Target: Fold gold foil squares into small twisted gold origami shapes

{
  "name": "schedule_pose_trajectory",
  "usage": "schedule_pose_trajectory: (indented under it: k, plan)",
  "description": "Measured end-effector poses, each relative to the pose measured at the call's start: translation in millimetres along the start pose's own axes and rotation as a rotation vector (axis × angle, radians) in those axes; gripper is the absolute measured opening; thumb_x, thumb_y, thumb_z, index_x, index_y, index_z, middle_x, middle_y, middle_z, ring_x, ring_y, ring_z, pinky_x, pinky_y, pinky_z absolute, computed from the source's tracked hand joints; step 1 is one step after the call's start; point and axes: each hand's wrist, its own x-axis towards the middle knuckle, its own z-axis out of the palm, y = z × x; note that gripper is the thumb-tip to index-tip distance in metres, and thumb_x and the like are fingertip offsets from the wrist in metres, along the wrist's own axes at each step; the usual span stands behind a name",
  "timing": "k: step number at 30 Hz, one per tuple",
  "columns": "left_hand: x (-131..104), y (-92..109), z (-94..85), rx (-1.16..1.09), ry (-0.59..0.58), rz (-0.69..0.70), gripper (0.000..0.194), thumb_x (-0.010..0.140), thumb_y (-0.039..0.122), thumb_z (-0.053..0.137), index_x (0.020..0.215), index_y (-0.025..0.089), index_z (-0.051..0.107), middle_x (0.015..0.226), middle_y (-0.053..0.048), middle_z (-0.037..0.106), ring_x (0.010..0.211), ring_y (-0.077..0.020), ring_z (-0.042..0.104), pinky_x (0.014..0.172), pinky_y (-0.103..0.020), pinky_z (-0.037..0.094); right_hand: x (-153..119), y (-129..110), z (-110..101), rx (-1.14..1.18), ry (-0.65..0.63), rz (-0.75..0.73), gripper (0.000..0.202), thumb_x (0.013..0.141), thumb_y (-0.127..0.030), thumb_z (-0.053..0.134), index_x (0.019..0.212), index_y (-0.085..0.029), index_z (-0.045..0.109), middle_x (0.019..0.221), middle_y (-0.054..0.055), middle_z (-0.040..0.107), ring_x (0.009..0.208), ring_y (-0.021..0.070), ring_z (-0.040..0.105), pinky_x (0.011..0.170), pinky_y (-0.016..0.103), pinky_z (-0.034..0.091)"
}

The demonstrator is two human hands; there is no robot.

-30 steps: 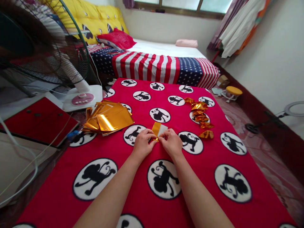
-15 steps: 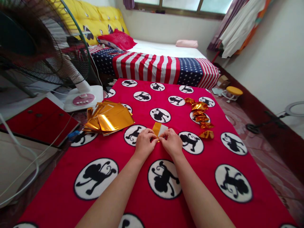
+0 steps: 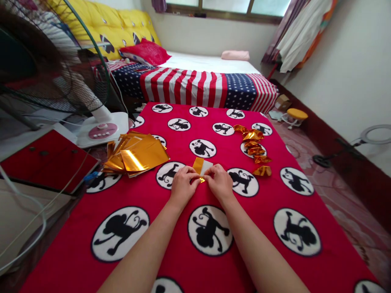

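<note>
Pinching gold paper (image 3: 198,165) in left hand (image 3: 182,186) and right hand (image 3: 220,184) — with stacked sheets (image 3: 143,156) at ten o'clock, cardboard box (image 3: 283,103) near two!

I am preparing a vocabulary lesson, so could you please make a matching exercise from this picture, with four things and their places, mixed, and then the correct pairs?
Things
1. pile of gold sheets
2. row of folded gold pieces
3. gold-and-pale sheet
4. yellow stool

Places
A. held by the left hand and the right hand
B. on the floor
C. on the red cloth, left of both hands
D. on the red cloth, right of both hands

Right pairs: 1-C, 2-D, 3-A, 4-B
</note>
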Motion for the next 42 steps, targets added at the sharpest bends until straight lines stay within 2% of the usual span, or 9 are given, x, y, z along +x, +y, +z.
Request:
schedule_pose_trajectory:
  k: [6,8,11,15,18,26,33,39,42]
  plan:
    - [0.7,-1.3,-0.1,0.003,-0.018,0.012,0.007,0.079,0.017,0.07,0.081,0.021,0.076,0.088,-0.003,0.065,0.087,-0.0181,0.059,0.084,-0.034,0.048,-6.1,0.9,1.1,0.037,-0.002,0.01,0.006,0.079,-0.029,0.066,0.082,-0.024,0.068,0.098,-0.001,0.061,0.078,0.0133,0.058,0.064,0.026,0.035]
    - [1.0,-2.1,-0.1,0.005,-0.025,0.017,0.007,0.078,0.018,0.07,0.081,0.021,0.076,0.088,-0.003,0.065,0.087,-0.0182,0.059,0.084,-0.034,0.048,-5.3,1.7,0.5,0.04,-0.007,0.01,0.006,0.08,-0.023,0.063,0.082,-0.024,0.068,0.098,-0.001,0.061,0.08,0.0136,0.059,0.065,0.026,0.036]
    - [1.1,-3.3,-0.1,-0.002,-0.032,0.021,0.008,0.078,0.017,0.07,0.081,0.021,0.076,0.088,-0.003,0.064,0.087,-0.0184,0.059,0.084,-0.035,0.048,-1.8,2.5,-1.7,0.043,-0.031,0.026,0.015,0.081,-0.016,0.056,0.081,-0.024,0.068,0.097,-0.001,0.062,0.085,0.0137,0.06,0.066,0.026,0.036]
    - [1.3,-5.6,-0.5,-0.023,-0.047,0.043,0.011,0.078,0.014,0.069,0.082,0.021,0.075,0.09,-0.003,0.064,0.089,-0.0189,0.059,0.085,-0.035,0.048,0.9,-1.7,-4.2,-0.007,-0.074,0.078,0.009,0.08,-0.032,0.063,0.08,-0.025,0.068,0.094,-0.001,0.062,0.08,0.0144,0.06,0.063,0.026,0.035]
    - [2.4,-7.1,-1.1,-0.03,-0.046,0.045,0.009,0.076,0.012,0.068,0.08,0.02,0.072,0.091,-0.004,0.065,0.091,-0.0194,0.059,0.086,-0.036,0.048,0.9,-7.4,-3.5,-0.089,-0.056,0.069,0.018,0.076,-0.043,0.068,0.08,-0.025,0.067,0.092,-0.001,0.061,0.079,0.0154,0.059,0.061,0.026,0.033]
    - [3.5,-2.5,-2.9,-0.003,-0.04,0.025,0.014,0.073,0.011,0.069,0.08,0.019,0.06,0.086,-0.003,0.065,0.087,-0.0202,0.059,0.084,-0.036,0.047,6.0,-8.2,-1.0,-0.176,-0.056,0.06,0.019,0.08,-0.041,0.064,0.072,-0.024,0.065,0.089,0.0,0.06,0.078,0.0152,0.06,0.059,0.026,0.031]
    - [3.3,-3.4,-1.6,0.044,-0.034,0.0,0.016,0.074,0.013,0.067,0.084,0.019,0.057,0.085,-0.003,0.062,0.084,-0.0209,0.057,0.08,-0.034,0.046,4.9,-12.9,-1.9,-0.23,-0.079,0.062,0.032,0.076,-0.056,0.067,0.078,-0.024,0.065,0.094,0.001,0.059,0.079,0.0164,0.061,0.062,0.026,0.036]
    - [2.4,-5.3,-2.2,0.028,-0.037,0.019,0.015,0.075,0.014,0.067,0.085,0.019,0.058,0.085,-0.003,0.063,0.083,-0.0203,0.057,0.079,-0.034,0.047,7.6,-16.8,2.3,-0.24,-0.094,0.096,0.026,0.078,-0.049,0.067,0.078,-0.024,0.065,0.094,0.002,0.06,0.081,0.0178,0.062,0.065,0.027,0.038]
    - [1.7,-5.1,-2.4,-0.013,-0.036,0.045,0.012,0.075,0.013,0.068,0.082,0.019,0.062,0.087,-0.003,0.065,0.087,-0.0202,0.059,0.083,-0.035,0.047,10.4,-12.9,5.0,-0.217,-0.053,0.094,0.019,0.083,-0.042,0.063,0.082,-0.023,0.064,0.093,0.003,0.062,0.08,0.0175,0.062,0.066,0.027,0.038]
